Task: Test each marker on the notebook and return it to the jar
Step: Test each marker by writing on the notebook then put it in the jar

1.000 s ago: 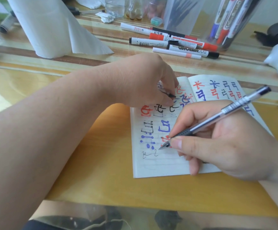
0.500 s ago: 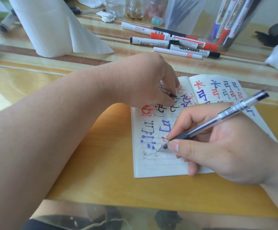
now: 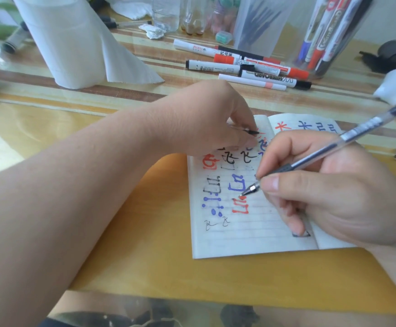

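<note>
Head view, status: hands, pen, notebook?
Right hand grips gel pen, tip at notebook page. Left hand pinches small black piece, over notebook. Loose markers beside jar; nothing blocking.

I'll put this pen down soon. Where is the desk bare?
Free: the orange mat on the near side of the notebook, and the glossy strip between the paper towel roll and the left forearm. Crowded: behind the notebook, where loose markers lie beside the jar.

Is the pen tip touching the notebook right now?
Cannot tell. The head view puts the pen tip over the notebook beside a red mark, but neither contact nor a gap shows plainly.
</note>
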